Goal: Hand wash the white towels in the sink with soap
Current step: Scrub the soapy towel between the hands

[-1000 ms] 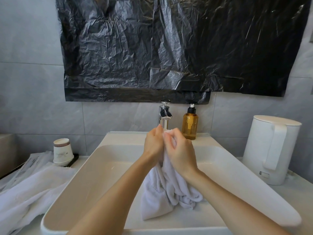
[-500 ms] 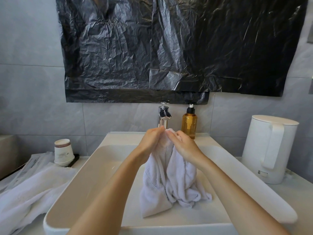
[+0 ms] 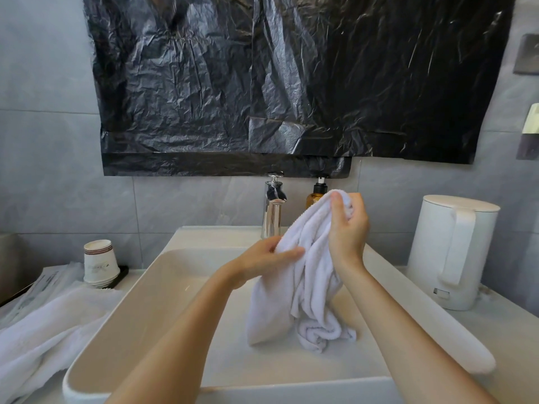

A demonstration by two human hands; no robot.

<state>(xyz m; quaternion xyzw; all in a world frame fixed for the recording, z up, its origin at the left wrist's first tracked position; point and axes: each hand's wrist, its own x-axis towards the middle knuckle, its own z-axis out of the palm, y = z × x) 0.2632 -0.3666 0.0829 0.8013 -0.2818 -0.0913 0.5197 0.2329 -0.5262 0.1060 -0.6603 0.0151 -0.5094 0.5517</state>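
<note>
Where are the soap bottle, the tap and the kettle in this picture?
soap bottle (image 3: 311, 200), head view, on the amber shoulder under the pump.
tap (image 3: 272, 217), head view, on its chrome body.
kettle (image 3: 428, 252), head view, on the white wall left of its handle.

Two bare forearms reach forward from the bottom edge and draw together toward the middle. The right hand (image 3: 347, 231) is the higher one, its wrist bent, with fingers and thumb curled tightly round the top of a white towel (image 3: 309, 281). The left hand (image 3: 268, 258) is lower, thumb laid across the cloth's edge and fingers behind it, pinching.
</note>
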